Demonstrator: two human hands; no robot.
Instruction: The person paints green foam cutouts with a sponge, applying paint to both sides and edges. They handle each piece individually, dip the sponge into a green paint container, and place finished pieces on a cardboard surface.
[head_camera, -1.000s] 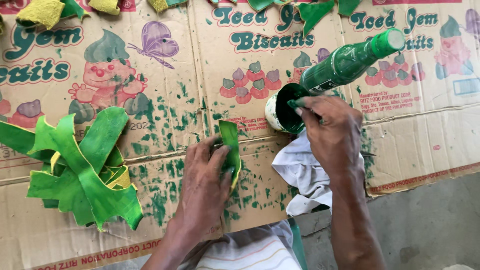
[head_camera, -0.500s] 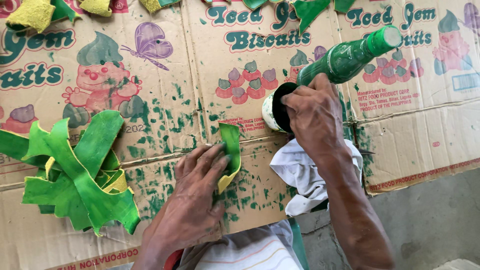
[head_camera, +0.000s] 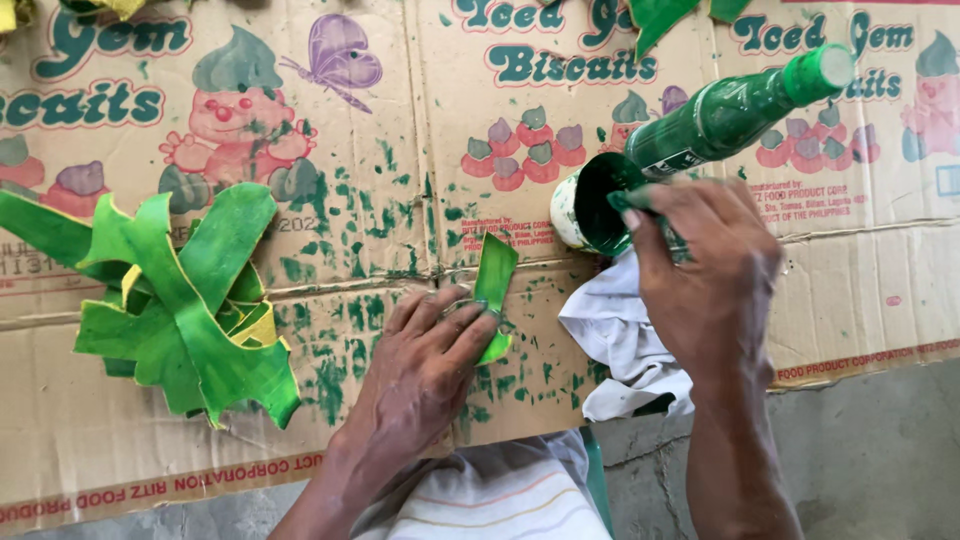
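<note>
- Pressing flat on a green-painted strip (head_camera: 493, 290), the left hand (head_camera: 425, 365) lies with fingers spread and together on the strip's lower half, pinning it to the cardboard sheet (head_camera: 400, 130) near the sheet's middle, toward its near edge.
- The strip curves upright from under the fingertips — its top end stands free just beside the small paint pot (head_camera: 590, 205).
- The right hand (head_camera: 705, 270) hovers over the pot's right side, fingers curled and closed around something thin at the rim (too hidden to tell what), fingertips stained green.
- The pot, white outside and dark green within, sits on the cardboard right of centre.
- A green bottle (head_camera: 735, 110) lies tilted from the pot toward the far right corner, cap outward.
- A white cloth (head_camera: 625, 345) lies crumpled under the right wrist, at the near edge of the cardboard.
- A pile of green-painted strips (head_camera: 185, 310) — some showing yellow — rests near the left edge, well apart from both hands.
- Green paint smears (head_camera: 350, 320) dot the cardboard around the left hand.
</note>
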